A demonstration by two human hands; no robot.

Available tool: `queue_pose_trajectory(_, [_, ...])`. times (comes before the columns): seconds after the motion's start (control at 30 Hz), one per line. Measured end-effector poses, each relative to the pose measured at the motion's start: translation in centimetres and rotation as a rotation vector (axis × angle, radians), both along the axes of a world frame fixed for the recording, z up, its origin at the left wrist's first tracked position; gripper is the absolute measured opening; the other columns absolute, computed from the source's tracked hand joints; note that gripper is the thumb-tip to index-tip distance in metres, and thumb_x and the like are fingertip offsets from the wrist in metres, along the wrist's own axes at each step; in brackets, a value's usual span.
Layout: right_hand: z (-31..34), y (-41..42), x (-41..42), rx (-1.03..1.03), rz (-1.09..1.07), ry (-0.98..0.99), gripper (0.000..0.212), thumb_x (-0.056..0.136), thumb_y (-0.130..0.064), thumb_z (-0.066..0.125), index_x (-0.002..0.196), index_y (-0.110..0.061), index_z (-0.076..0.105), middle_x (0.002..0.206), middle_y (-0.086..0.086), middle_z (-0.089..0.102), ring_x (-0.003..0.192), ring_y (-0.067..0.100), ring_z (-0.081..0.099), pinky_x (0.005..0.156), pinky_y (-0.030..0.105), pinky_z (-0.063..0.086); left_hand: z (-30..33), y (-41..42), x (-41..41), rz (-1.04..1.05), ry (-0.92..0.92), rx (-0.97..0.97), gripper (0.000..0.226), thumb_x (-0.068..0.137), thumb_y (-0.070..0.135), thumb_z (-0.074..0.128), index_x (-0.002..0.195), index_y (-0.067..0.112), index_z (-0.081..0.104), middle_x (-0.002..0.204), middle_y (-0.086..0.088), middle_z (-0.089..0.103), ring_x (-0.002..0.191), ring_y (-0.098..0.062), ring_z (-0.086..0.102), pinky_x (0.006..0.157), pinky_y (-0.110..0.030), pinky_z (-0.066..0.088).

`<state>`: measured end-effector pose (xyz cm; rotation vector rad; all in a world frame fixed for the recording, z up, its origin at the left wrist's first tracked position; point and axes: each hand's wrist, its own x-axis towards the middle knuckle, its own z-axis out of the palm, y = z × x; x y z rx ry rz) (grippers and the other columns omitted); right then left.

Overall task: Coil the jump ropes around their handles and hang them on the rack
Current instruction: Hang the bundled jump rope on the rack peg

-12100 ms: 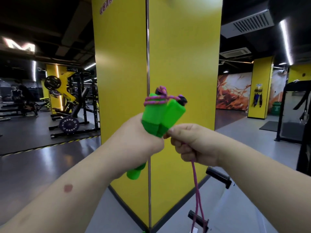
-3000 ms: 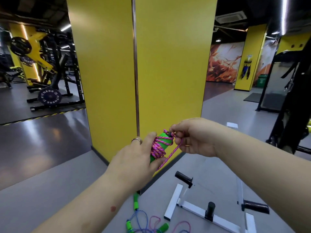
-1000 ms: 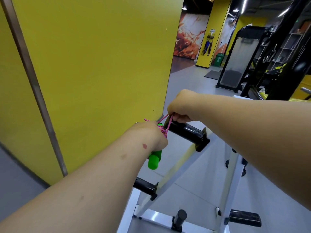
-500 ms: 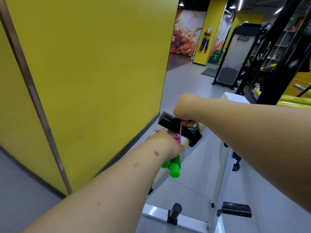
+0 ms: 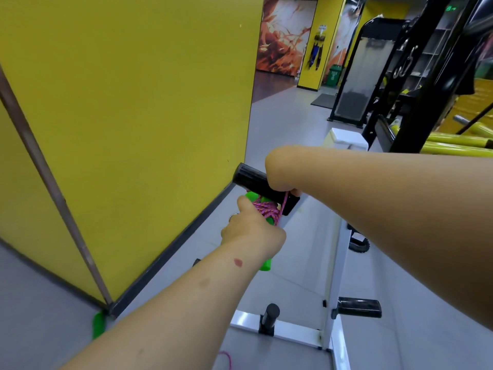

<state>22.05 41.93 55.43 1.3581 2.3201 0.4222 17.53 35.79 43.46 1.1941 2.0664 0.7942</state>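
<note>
My left hand (image 5: 252,233) grips the green jump rope handles (image 5: 266,264), with pink rope (image 5: 264,209) coiled round their upper part. The bundle hangs just under a black peg (image 5: 252,180) of the white rack (image 5: 334,263). My right hand (image 5: 280,172) reaches over that peg and pinches a loop of the pink rope that runs over the peg near its base. Most of my right hand's fingers are hidden behind the peg.
A yellow pillar (image 5: 133,116) stands close on the left. Lower black pegs (image 5: 269,315) (image 5: 358,307) stick out of the rack. Another green handle (image 5: 98,324) and a bit of pink rope (image 5: 226,357) lie on the grey floor. Black gym machines (image 5: 426,76) stand at the right.
The pink loop has gone further along the peg toward its base. My left hand with the bundle has come up closer under the peg.
</note>
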Motion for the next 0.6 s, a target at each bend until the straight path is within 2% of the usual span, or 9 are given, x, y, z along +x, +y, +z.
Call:
queue_pose_trajectory(0.13, [0.1, -0.4, 0.2, 0.021, 0.011, 0.021, 0.038, 0.096, -0.011, 0.053, 0.062, -0.01, 0.036, 0.064, 0.004, 0.041, 0.054, 0.016, 0.036, 0.073, 0.03, 0.039, -0.3, -0.2, -0.6, 0.0, 0.002, 0.056, 0.064, 0.073, 0.031, 0.062, 0.13, 0.022, 0.033, 0.114, -0.013, 0.059, 0.101, -0.038, 0.063, 0.083, -0.046, 0.058])
queue_pose_trajectory(0.3, [0.3, -0.6, 0.6, 0.022, -0.023, 0.03, 0.036, 0.093, -0.009, 0.058, 0.062, -0.01, 0.038, 0.066, 0.005, 0.043, 0.054, 0.018, 0.038, 0.068, 0.033, 0.042, -1.4, 0.0, -1.1, -0.018, 0.025, 0.044, 0.048, 0.077, 0.025, 0.063, 0.12, 0.02, 0.042, 0.114, -0.013, 0.056, 0.097, -0.036, 0.063, 0.069, -0.036, 0.051])
queue_pose_trajectory(0.4, [0.4, -0.8, 0.9, 0.018, -0.016, 0.007, 0.037, 0.093, -0.007, 0.058, 0.061, -0.009, 0.038, 0.065, 0.005, 0.042, 0.054, 0.017, 0.038, 0.061, 0.034, 0.043, -2.2, 0.0, -1.1, -0.025, 0.005, 0.036, 0.05, 0.077, 0.024, 0.065, 0.123, 0.023, 0.044, 0.115, -0.01, 0.055, 0.096, -0.033, 0.063, 0.069, -0.035, 0.052])
queue_pose_trajectory(0.5, [0.4, -0.8, 1.2, 0.017, -0.017, 0.034, 0.036, 0.093, -0.006, 0.057, 0.061, -0.009, 0.04, 0.063, 0.005, 0.044, 0.053, 0.017, 0.04, 0.05, 0.028, 0.037, -3.2, -0.2, -0.7, -0.023, -0.043, 0.033, 0.052, 0.073, 0.026, 0.067, 0.121, 0.025, 0.046, 0.115, -0.009, 0.055, 0.095, -0.032, 0.064, 0.074, -0.037, 0.058])
queue_pose_trajectory(0.6, [0.2, -0.7, 1.4, 0.018, -0.013, 0.071, 0.035, 0.094, -0.005, 0.054, 0.062, -0.009, 0.041, 0.061, 0.005, 0.046, 0.052, 0.016, 0.041, 0.049, 0.028, 0.038, -4.4, -0.3, -0.6, 0.009, -0.108, 0.08, 0.051, 0.078, 0.033, 0.074, 0.122, 0.026, 0.049, 0.116, -0.008, 0.058, 0.092, -0.027, 0.064, 0.07, -0.032, 0.054])
